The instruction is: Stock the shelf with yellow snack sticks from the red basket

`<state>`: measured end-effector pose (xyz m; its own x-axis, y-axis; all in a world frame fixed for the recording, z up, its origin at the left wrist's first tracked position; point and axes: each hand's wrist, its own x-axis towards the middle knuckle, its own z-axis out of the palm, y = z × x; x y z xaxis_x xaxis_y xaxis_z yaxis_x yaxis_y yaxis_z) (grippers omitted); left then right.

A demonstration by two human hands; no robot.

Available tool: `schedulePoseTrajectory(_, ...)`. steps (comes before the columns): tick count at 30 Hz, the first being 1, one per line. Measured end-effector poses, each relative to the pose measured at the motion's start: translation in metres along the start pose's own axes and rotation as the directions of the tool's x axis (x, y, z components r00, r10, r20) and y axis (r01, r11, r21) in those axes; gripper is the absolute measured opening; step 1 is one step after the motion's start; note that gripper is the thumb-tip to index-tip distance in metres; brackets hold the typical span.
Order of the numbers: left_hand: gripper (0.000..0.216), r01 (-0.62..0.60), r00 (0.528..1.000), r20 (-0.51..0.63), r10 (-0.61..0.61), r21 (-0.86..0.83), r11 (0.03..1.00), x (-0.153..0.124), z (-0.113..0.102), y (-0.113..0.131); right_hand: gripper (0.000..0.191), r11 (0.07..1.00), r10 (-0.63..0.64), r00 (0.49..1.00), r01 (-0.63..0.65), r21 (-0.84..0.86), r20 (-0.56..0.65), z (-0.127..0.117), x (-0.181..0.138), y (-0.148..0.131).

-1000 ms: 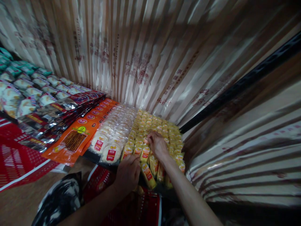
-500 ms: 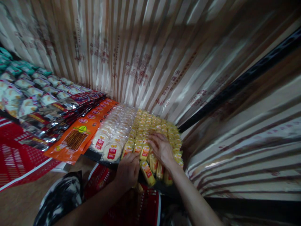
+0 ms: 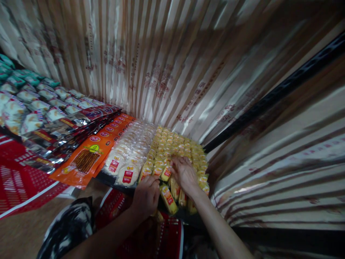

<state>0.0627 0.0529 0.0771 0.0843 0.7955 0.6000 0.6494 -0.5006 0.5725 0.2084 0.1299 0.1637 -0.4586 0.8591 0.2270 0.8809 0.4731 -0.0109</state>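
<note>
Yellow wrapped snack packets [image 3: 165, 142] stand in tight rows on a dark shelf. My right hand [image 3: 185, 174] reaches over them from the right, its fingers bent down and closed on a packet in the front rows. At the front edge, my left hand [image 3: 147, 194] is closed, with its fingertips against the front packets; what lies under those fingers is hidden. Between the hands, a single yellow packet [image 3: 169, 199] with a red label leans at the shelf edge. To the left are clear-wrapped white round crackers [image 3: 128, 175] in rows.
Left of the crackers lie an orange snack bag [image 3: 86, 158], dark glossy bags [image 3: 58, 133] and several white bags [image 3: 35, 104]. Red baskets [image 3: 24, 180] sit below the shelf. A pleated printed sheet [image 3: 161, 72] hangs behind, and a black metal bar [image 3: 269, 97] slants at right.
My right hand has shifted slightly down, its fingers drawn more together over the front packets. My left hand stays almost in place.
</note>
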Motion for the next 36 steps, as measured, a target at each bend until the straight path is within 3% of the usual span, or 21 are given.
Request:
schedulePoseTrajectory(7,0.024,-0.008,1.0,-0.022,0.009,0.031,0.999,0.0,0.0,0.0,0.007,0.996,-0.049,0.999,0.048,0.072,0.017,0.009,0.006,-0.002)
schedulePoseTrajectory(15,0.024,-0.059,0.998,0.009,0.058,0.097,0.994,0.004,-0.005,0.004,0.006,0.999,-0.004,0.998,0.001,0.047,0.056,0.006,0.006,-0.001)
schedulePoseTrajectory(20,0.024,-0.117,0.993,0.002,0.117,0.1,0.988,0.005,-0.008,0.004,0.008,0.986,0.038,0.999,-0.043,0.161,0.037,0.008,0.004,-0.002)
schedulePoseTrajectory(24,0.026,-0.133,0.991,0.037,0.132,0.039,0.99,0.007,-0.007,0.004,0.013,0.944,0.078,0.996,-0.059,0.326,-0.045,0.004,0.001,0.005)
schedulePoseTrajectory(28,0.033,-0.116,0.991,0.073,0.117,-0.006,0.993,0.012,-0.004,0.009,0.02,0.868,0.27,0.942,-0.148,0.474,-0.2,-0.014,-0.014,0.02)
schedulePoseTrajectory(31,0.037,-0.072,0.989,0.132,0.072,-0.004,0.997,0.017,0.0,0.017,0.024,0.852,0.357,0.906,-0.215,0.478,-0.229,-0.023,-0.034,0.031)
schedulePoseTrajectory(36,0.037,-0.016,0.984,0.18,0.005,0.059,0.998,0.024,0.01,0.029,0.024,0.904,0.292,0.927,-0.188,0.383,-0.234,-0.018,-0.055,0.043)
